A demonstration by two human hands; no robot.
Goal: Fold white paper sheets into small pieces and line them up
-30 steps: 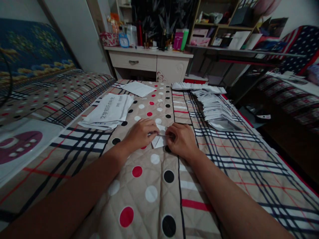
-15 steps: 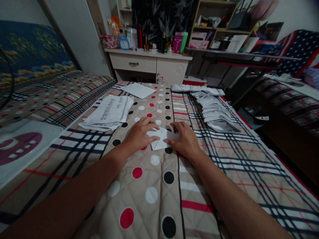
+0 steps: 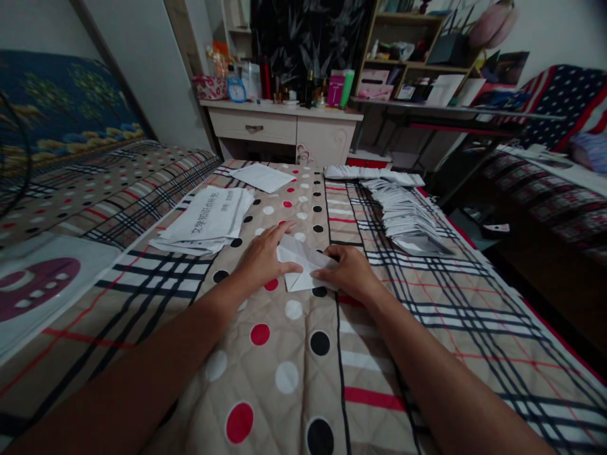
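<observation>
Biggest of all, the bed [image 3: 272, 376], its quilt dotted and plaid, and it spreads out on every side of the folded paper [image 3: 303, 253]. Well beyond that paper, past the bed's far end, stands the white counter [image 3: 325, 136], crowded with bottles and boxes. Now to the left of the paper, nearer the bed's edge: a white sheet with a purple print [image 3: 42, 278]. Beyond the paper on the left, the stack of printed sheets [image 3: 206, 218], edges askew; beyond it on the right, a long fan of folded papers [image 3: 403, 212], overlapping in a row. Farther off, slightly left, lies a blank sheet [image 3: 264, 178]. And here are the hands, apart, one each side of the paper! The left hand [image 3: 265, 256] is spread, thumb touching the near left part; the right hand [image 3: 348, 272] pinches the right side. Smallest, the folded paper itself, white and creased, sits between them, low over the dots.
</observation>
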